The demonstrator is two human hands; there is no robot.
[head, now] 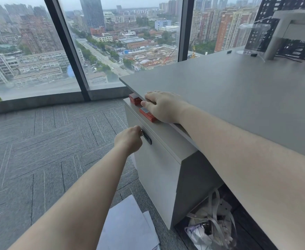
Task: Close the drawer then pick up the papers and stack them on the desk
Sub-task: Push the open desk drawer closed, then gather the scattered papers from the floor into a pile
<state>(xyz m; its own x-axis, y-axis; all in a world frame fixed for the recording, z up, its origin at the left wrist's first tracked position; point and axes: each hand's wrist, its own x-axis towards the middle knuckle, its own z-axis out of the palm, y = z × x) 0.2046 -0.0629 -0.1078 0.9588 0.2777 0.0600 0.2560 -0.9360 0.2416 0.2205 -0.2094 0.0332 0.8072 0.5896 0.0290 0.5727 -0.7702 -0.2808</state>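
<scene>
Single head view, looking forward and down. Close above the desk [220, 91] corner, facing the window [122, 42].

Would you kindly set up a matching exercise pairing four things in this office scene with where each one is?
Things:
1. left hand
2. right hand
3. white sheets of paper
4. pale plastic bag of clutter

Places:
A. on the grey carpet beside the cabinet
B. in the gap under the grey desk top
C. at the dark handle on the white drawer front
D. resting on the desk edge above the red boxes

Pairs: 1-C, 2-D, 3-A, 4-B
</scene>
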